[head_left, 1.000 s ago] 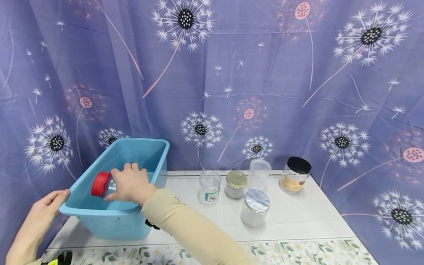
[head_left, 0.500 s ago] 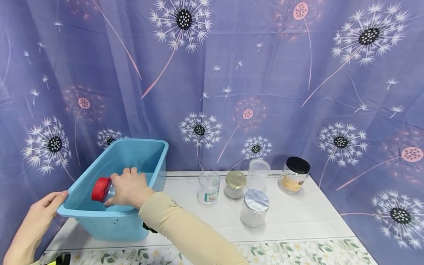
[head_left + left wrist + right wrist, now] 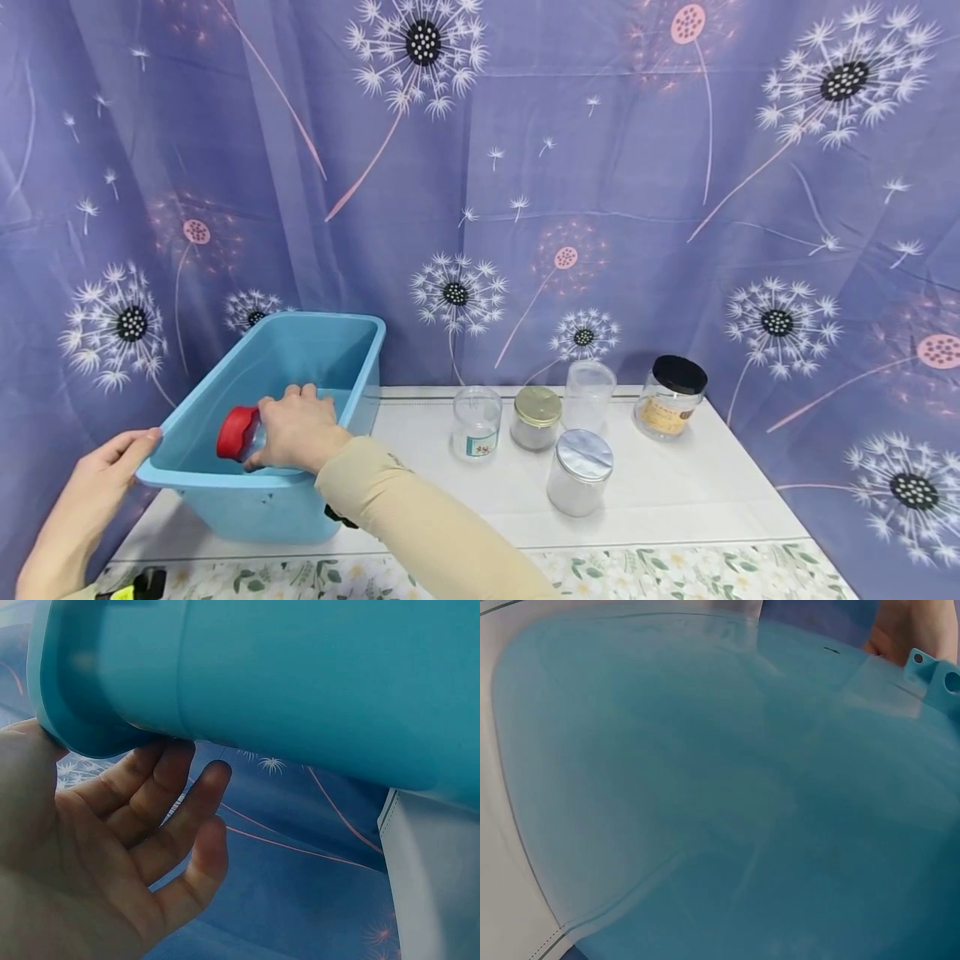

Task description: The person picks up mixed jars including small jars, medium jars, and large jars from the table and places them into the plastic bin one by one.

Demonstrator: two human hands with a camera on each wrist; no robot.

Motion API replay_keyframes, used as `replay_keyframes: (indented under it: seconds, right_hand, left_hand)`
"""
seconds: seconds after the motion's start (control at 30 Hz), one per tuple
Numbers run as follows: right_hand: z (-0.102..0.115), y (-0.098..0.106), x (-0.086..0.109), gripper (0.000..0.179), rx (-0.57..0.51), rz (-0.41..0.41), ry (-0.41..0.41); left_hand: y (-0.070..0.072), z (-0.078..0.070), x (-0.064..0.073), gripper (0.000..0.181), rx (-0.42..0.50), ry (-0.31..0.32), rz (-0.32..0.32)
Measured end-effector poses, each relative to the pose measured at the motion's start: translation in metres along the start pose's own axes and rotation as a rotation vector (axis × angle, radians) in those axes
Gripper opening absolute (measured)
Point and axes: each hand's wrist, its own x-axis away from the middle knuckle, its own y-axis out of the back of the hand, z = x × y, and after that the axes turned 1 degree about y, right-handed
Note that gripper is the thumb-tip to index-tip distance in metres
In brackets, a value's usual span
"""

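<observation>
Deep inside the blue plastic tub (image 3: 225, 481), my right hand (image 3: 303, 429) holds a clear jar with a red lid (image 3: 237, 433). The jar lies tilted, its lid pointing left; my fingers and the tub hide most of its body. My left hand (image 3: 108, 467) grips the tub's near left corner. In the left wrist view the thumb is over the rim, and the fingers of the left hand (image 3: 142, 817) curl loosely beneath it. Only the tub's outer wall (image 3: 667, 772) fills the right wrist view, so the right hand is hidden there.
Right of the tub, on a white tablecloth (image 3: 675, 500), stand a clear labelled jar (image 3: 476, 423), a gold-lidded jar (image 3: 536, 421), a clear container (image 3: 588, 392), a silver-lidded jar (image 3: 579, 479) and a black-lidded jar (image 3: 667, 400). A purple dandelion curtain (image 3: 510, 167) hangs behind.
My right hand has sunk slightly lower into the tub with the red-lidded jar. The left hand keeps its grip on the corner, and the other jars have not moved.
</observation>
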Motion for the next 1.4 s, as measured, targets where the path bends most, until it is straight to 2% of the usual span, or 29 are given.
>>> replay_keyframes:
  seconds: [0.17,0.4,0.53,0.73,1.03,1.1,1.23,1.4]
  right_hand:
    - [0.002,-0.003,-0.001,0.063,-0.002,0.010,0.007]
    - [0.003,-0.004,-0.003,0.062,-0.003,0.029,0.004]
    - [0.003,-0.002,-0.003,0.066,0.005,0.058,-0.015]
    - [0.002,0.001,-0.002,0.074,0.031,0.067,-0.037]
    - [-0.005,0.009,0.004,0.079,0.039,0.095,-0.032]
    - [-0.007,0.011,0.006,0.079,0.035,0.095,-0.032]
    - [-0.012,0.017,0.012,0.076,0.026,0.074,-0.028]
    - [-0.020,0.028,0.025,0.074,-0.016,0.006,-0.011]
  left_hand:
    - [0.000,0.000,0.000,0.032,-0.012,0.002,0.001]
    - [0.000,-0.002,0.000,0.029,-0.002,-0.003,-0.004]
    - [0.000,-0.003,-0.001,0.033,-0.008,0.001,-0.003]
    - [0.000,-0.003,0.000,0.030,-0.003,0.000,-0.004]
    - [-0.001,0.000,0.000,0.029,0.007,-0.003,0.010]
    - [0.000,0.002,0.000,0.028,0.009,0.004,0.018]
    - [-0.001,0.005,-0.003,0.038,-0.021,0.014,0.026]
    - [-0.001,0.007,-0.006,0.051,-0.071,0.025,0.057]
